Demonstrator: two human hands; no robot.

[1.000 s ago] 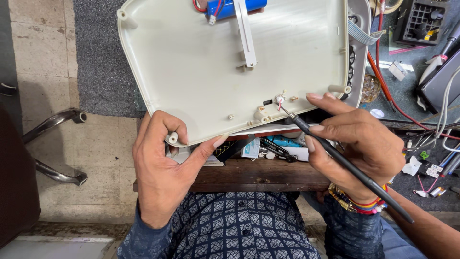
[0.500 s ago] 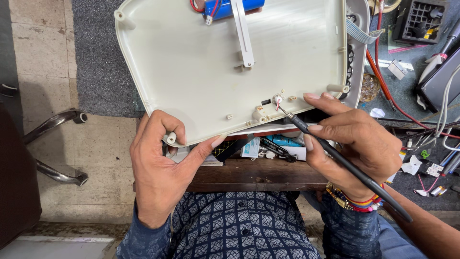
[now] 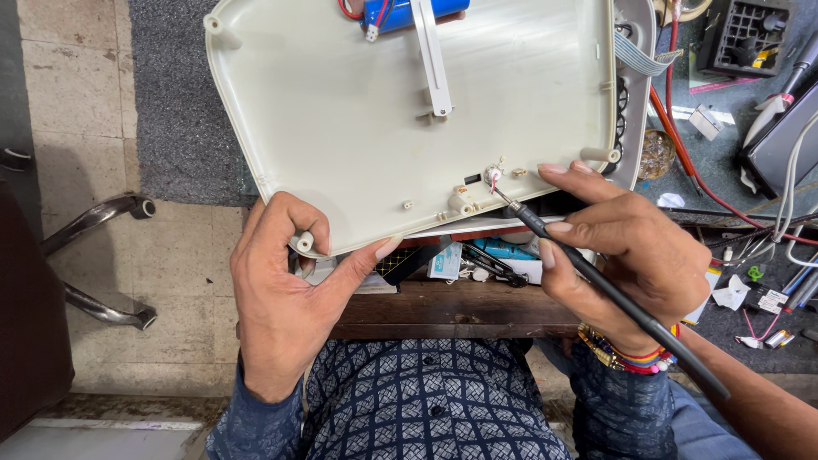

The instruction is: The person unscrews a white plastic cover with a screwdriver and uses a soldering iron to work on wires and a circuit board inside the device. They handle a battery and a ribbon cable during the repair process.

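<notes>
Casing (image 3: 341,128) rests between hands: left hand (image 3: 285,315) grips corner, right hand (image 3: 630,247) solders.

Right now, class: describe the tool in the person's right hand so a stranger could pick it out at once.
Start at the big cream plastic shell held over the wooden bench. At its lower right edge, the right hand grips a thin black soldering iron like a pen. Unlike the red wires nearby, it is rigid, its metal tip touching a small terminal.

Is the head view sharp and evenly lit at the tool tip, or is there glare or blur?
Head view: sharp, soft even light; white cover shows no glare; tool tip crisp in right hand; left hand unblurred; edges bow slightly.
</notes>
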